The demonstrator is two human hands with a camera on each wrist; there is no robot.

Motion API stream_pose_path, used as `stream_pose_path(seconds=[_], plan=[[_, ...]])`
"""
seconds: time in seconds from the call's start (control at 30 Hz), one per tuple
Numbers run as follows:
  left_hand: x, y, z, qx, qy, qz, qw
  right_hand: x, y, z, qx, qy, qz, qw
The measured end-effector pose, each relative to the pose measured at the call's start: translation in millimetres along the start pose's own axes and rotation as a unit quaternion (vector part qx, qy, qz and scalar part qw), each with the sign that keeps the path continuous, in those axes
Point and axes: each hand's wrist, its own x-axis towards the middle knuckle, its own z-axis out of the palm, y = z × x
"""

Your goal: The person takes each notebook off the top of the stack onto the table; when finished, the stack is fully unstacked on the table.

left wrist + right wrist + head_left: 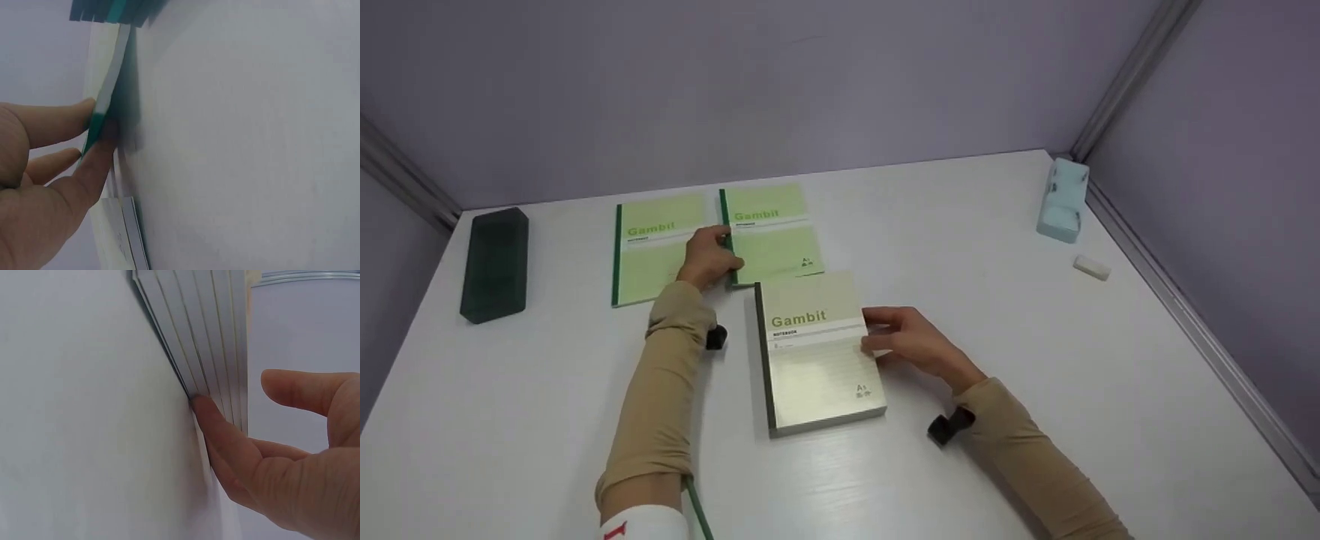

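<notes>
In the head view my left hand (709,259) pinches a green Gambit notebook (774,251) by its dark spine side. The left wrist view shows thumb and fingers on either face of this thin notebook (111,79), its edge tilted off the table. Another green notebook (649,274) lies to the left, partly behind the left hand. Nearer to me is a thick stack of Gambit notebooks (819,382). At the stack's right side is my right hand (919,341); in the right wrist view its fingers touch the page edges (197,332), with one digit held apart.
On the white table (960,247), a dark green case (496,262) lies at the far left. A light blue case (1061,201) and a white eraser (1091,268) are at the back right. Grey walls (735,90) enclose the back and sides.
</notes>
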Motion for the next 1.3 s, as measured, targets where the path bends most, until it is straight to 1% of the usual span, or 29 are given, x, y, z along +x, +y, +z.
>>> stream_pose_path(seconds=[0.07,0.17,0.33,0.4,0.47,0.53,0.6,0.7,0.73,0.8,0.87,0.97,1.0,1.03,1.1,1.17,1.23,1.3], plan=[[-2.3,2.3,0.5,0.006,0.013,-0.001,0.9999,0.2,0,0,0.001,-0.003,0.001,1.0],[-6.7,6.7,1.5,-0.004,0.018,-0.005,0.9998,-0.1,1,0,0.0,-0.001,0.002,1.0],[-8.3,12.3,3.0,0.01,0.02,-0.016,0.9996,-0.8,0,-3,-0.002,0.001,0.002,1.0],[-9.6,11.9,1.3,0.011,0.022,-0.02,0.9995,0.4,0,-3,-0.002,-0.001,0.002,1.0],[-13.7,10.3,-2.4,0.003,0.019,-0.022,0.9996,2.3,0,-1,-0.001,-0.002,0.004,1.0],[-20.5,10.0,-6.7,-0.032,0.009,-0.023,0.9992,5.0,0,-1,-0.004,-0.004,0.005,1.0],[-29.8,10.8,-9.8,-0.078,-0.004,-0.017,0.9968,7.3,-1,-1,-0.006,-0.003,0.007,1.0],[-49.5,13.2,-11.2,-0.152,-0.017,0.0,0.9883,10.4,-3,-2,-0.005,0.003,0.009,0.9999],[-57.8,13.5,-10.3,-0.167,-0.018,0.009,0.9857,11.3,-3,-2,-0.008,0.004,0.007,0.9999],[-77.2,13.4,-6.2,-0.195,-0.019,0.022,0.9803,12.8,-4,-3,-0.012,0.007,0.007,0.9999],[-98.7,12.1,0.9,-0.216,-0.025,0.025,0.9756,14.1,-4,-4,-0.016,0.003,0.009,0.9998],[-128.8,8.5,15.3,-0.235,-0.035,0.009,0.9712,16.0,-4,-5,-0.023,0.001,0.012,0.9997],[-136.3,6.9,20.7,-0.235,-0.036,0.001,0.9713,16.7,-4,-6,-0.025,0.002,0.012,0.9996],[-141.9,5.3,26.6,-0.226,-0.036,-0.008,0.9735,17.2,-4,-8,-0.026,0.006,0.013,0.9996],[-148.8,2.0,38.3,-0.206,-0.034,-0.024,0.9777,18.3,-4,-10,-0.028,0.016,0.011,0.9994],[-151.2,-1.6,49.1,-0.188,-0.034,-0.034,0.9809,19.3,-4,-12,-0.029,0.023,0.008,0.9993],[-151.5,-5.1,58.0,-0.172,-0.038,-0.033,0.9838,19.8,-3,-12,-0.029,0.024,0.005,0.9993],[-151.6,-8.2,64.8,-0.169,-0.042,-0.023,0.9844,19.7,-2,-12,-0.027,0.02,0.004,0.9994]])
